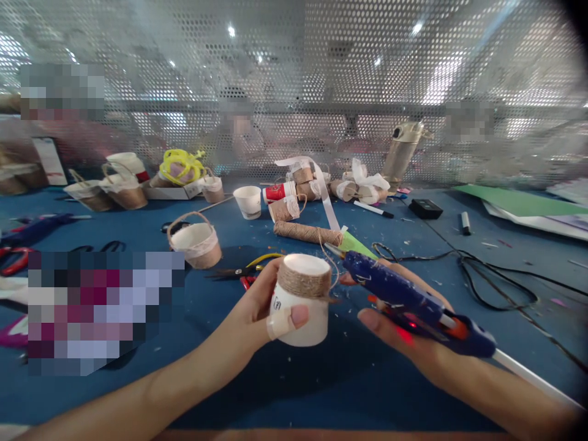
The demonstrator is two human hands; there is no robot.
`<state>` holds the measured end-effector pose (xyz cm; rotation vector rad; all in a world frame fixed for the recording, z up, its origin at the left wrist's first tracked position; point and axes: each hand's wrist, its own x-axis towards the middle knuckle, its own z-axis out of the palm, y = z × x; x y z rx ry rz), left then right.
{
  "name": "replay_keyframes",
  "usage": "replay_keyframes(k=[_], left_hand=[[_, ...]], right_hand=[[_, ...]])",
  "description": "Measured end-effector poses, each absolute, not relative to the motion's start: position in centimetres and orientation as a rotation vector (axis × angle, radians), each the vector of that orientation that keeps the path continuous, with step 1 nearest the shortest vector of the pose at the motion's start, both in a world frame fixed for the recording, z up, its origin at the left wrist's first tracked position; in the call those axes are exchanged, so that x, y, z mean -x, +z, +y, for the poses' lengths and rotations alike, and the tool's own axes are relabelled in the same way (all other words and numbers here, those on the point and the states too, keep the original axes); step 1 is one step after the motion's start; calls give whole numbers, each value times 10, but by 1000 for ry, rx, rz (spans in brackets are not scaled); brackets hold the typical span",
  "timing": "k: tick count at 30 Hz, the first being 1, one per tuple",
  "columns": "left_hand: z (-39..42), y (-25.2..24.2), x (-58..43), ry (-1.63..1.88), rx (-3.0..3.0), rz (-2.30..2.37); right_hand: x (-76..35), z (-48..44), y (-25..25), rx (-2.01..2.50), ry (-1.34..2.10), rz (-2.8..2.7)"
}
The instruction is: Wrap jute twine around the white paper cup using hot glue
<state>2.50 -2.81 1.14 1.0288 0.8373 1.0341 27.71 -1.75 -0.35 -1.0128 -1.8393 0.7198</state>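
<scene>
Blue glue gun [404, 297] in right hand [413, 354], fingers mostly behind it; twine-banded cup [313, 321] in left hand [250, 315].

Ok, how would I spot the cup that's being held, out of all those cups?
Start at the near edge of the blue table, where two hands meet. The left hand holds up a white cup, and the blue glue gun in the right hand points at it. Unlike the cups farther back, it is off the table, with brown twine only around its top.
</scene>
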Motion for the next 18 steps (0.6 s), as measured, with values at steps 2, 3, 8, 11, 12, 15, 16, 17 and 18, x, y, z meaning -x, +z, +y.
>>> replay_keyframes(k=[2,3,8,11,12,15,16,17,18], left_hand=[[-26,6,-23,1001,-1067,791],[-25,4,-23,995,-1086,776],[-21,-1,-24,990,-1076,771],[-21,-1,-26,981,-1089,785],[-21,-1,-26,976,-1094,784],[-21,-1,-26,971,-1111,805],[-21,-1,-26,972,-1119,826],[-21,-1,-25,975,-1118,843],[-21,-2,-25,966,-1120,849]], right_hand=[[-277,-16,-4,1024,774,-1827],[-276,-15,-5,1013,820,-1827],[-271,-14,-4,966,957,-1731],[-267,-15,-3,961,1005,-1707],[-266,-15,-3,952,1033,-1692],[-263,-15,-3,889,1108,-1606],[-263,-15,-2,861,1122,-1572],[-263,-14,-2,843,1132,-1552],[-263,-14,-1,841,1136,-1541]])
